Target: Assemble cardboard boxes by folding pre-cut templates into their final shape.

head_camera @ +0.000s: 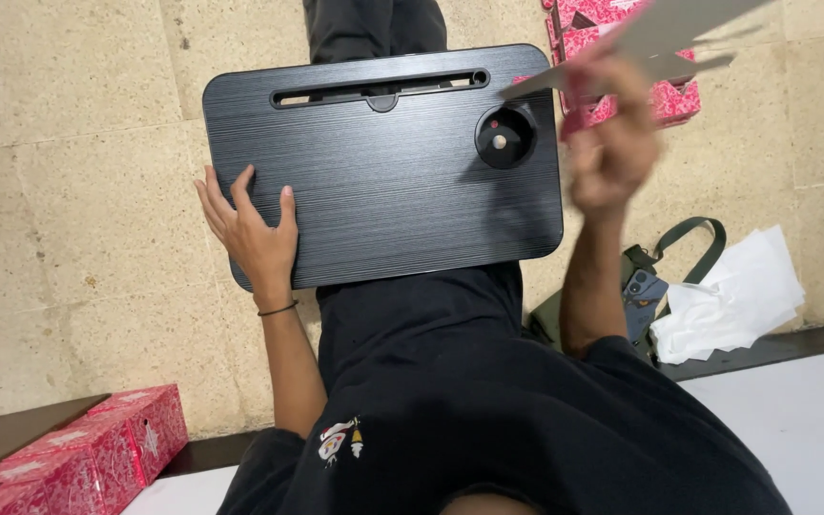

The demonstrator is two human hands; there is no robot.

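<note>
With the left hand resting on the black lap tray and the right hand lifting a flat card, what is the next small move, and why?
Probably lower the flat grey card onto the black lap tray. The right hand holds it raised and blurred above the tray's right edge, while the left hand lies spread on the left edge, steadying the tray, whose middle is bare.

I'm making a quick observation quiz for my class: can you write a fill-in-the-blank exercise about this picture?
1. The left hand rests flat on the corner of a ____ lap tray.
2. The right hand, blurred, holds up a flat piece of grey ____.
3. The folded boxes at the lower left are ____ in colour.
4. A phone lies on a ____ bag beside a stack of white sheets.

Missing words: black; card; pink; green
</note>
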